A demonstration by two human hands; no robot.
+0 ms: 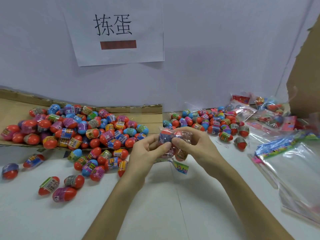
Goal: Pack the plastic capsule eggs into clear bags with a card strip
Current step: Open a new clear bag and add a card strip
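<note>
**Ana:** What is the left hand [147, 150] doing?

**Ben:** Its fingers and thumb are curled round the clear bag [183, 135]. It pinches the bag from the left. The right hand [195, 144] pinches the same bag from the right. The bag is up off the desk [155, 205].

**Ana:** What is in the bag?

**Ben:** Capsule eggs. A red and blue egg [165, 135] sits at the top. More show lower down, between the hands. I cannot count them.

**Ana:** And the card strip?

**Ben:** The card strip [181, 168] is at the near end of the bag. It sticks out under the hands.

**Ana:** What lies left of the bag?

**Ben:** A big pile of eggs [78, 127] on a flat piece of cardboard [150, 113]. Some loose eggs [57, 186] lie on the desk, left of the bag and nearer.

**Ana:** And right of the bag?

**Ben:** A smaller pile of eggs [207, 122], just behind the bag. Farther right is a stack of empty bags [294, 163] with bright card tops. Far to the right and behind lie filled bags [270, 110].

**Ana:** And above the bag?

**Ben:** A paper sign [114, 32] on the wall.
</note>
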